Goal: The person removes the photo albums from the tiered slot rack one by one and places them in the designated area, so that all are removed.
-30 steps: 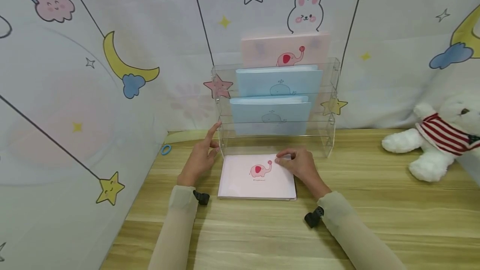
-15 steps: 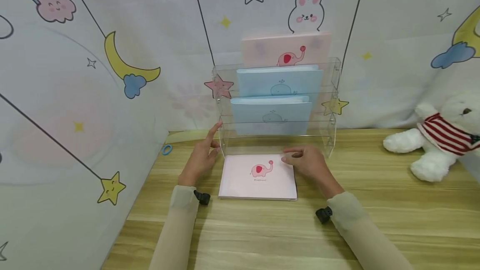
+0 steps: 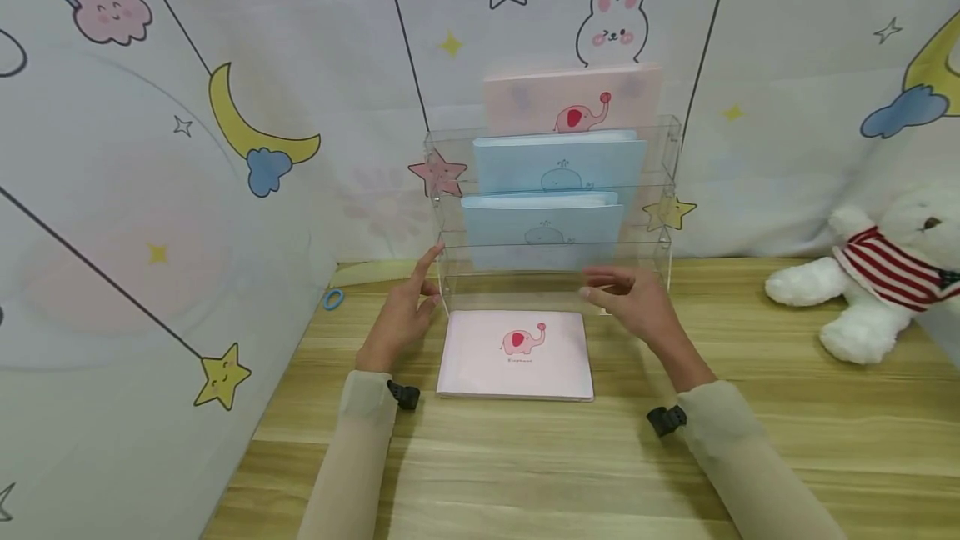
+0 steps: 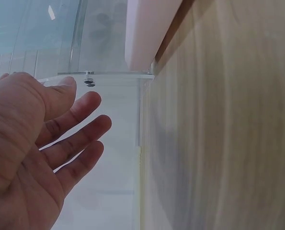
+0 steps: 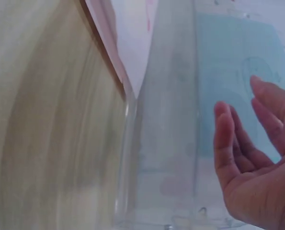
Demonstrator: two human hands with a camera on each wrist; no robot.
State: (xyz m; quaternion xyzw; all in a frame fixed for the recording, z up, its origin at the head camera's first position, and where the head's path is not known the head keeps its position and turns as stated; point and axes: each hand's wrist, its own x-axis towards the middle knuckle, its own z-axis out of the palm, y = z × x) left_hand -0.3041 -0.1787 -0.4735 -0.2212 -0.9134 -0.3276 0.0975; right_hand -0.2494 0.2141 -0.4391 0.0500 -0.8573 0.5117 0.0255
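A pink folder with an elephant print lies flat on the table, against the front of a clear acrylic rack. My left hand is at the rack's left side, index finger stretched to its edge; the left wrist view shows an empty palm and loosely bent fingers. Near the rack's lower right front hovers my right hand, off the folder's back right corner. In the right wrist view its thumb and fingers stand apart with nothing between them. Two blue whale-print folders stand in the rack's tiers.
Another pink elephant folder stands upright at the rack's top. A white teddy bear in a striped shirt sits at the right. At the back left are a small blue ring and a pale yellow strip. Printed cloth hangs behind.
My right hand has let go of the pink folder's back right corner and moved right and up to the rack's front. My left hand and the folder have stayed in place.
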